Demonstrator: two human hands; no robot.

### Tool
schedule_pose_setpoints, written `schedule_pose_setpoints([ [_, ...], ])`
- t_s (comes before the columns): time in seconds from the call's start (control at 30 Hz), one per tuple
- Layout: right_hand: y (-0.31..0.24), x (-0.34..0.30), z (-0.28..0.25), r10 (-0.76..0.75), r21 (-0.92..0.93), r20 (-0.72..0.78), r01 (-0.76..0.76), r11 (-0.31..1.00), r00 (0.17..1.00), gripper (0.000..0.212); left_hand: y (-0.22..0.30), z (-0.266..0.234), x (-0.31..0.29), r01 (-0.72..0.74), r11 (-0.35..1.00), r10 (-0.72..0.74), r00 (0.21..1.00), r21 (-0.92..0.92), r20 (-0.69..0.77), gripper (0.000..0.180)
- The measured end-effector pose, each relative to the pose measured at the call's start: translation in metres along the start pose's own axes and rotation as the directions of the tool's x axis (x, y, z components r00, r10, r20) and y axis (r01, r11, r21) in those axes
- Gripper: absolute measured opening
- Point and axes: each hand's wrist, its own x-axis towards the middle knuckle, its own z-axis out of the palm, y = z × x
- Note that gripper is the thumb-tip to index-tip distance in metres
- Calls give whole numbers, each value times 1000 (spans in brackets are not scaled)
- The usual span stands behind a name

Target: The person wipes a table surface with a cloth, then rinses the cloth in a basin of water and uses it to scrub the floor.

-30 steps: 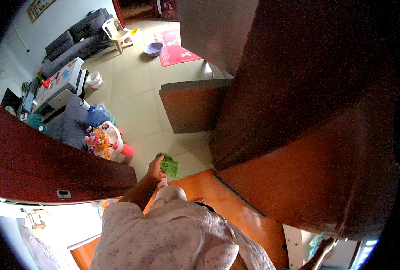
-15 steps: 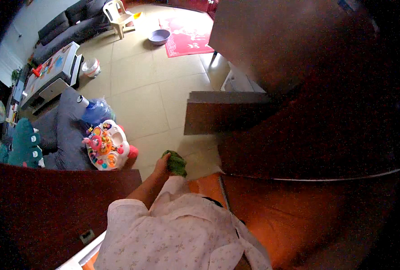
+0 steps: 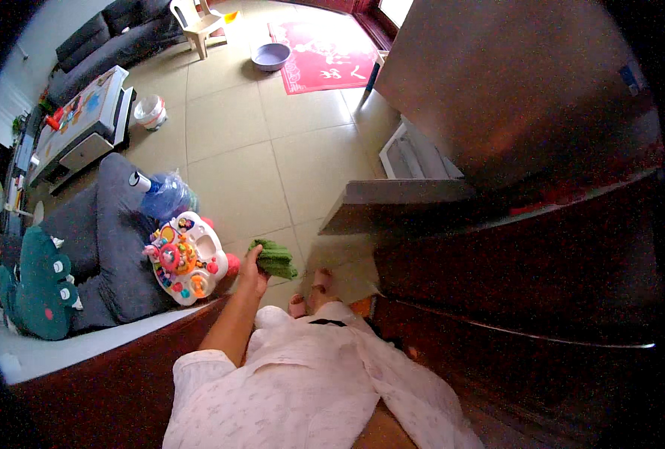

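Green cloth (image 3: 275, 260) is gripped at its left edge by the left hand (image 3: 251, 274), perhaps to be kept bunched; the unseen right hand's state cannot be told.

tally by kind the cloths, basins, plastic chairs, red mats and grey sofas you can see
Green cloth, in the left hand: 1
Purple basin: 1
Plastic chair, partly cut off: 1
Red mat: 1
Grey sofas: 2
Total: 6
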Motion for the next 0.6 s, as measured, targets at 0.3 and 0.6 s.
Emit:
schedule_pose_setpoints([
  [0.3, -119, 174, -27, -504, -122, -44, 497, 859, 862, 29, 75, 57, 17, -136, 988, 138, 990, -79, 20, 29],
  [0.6, -360, 239, 4, -752, -87, 281, 796, 598, 596, 27, 146, 100, 42, -134, 988, 142, 983, -78, 119, 26],
])
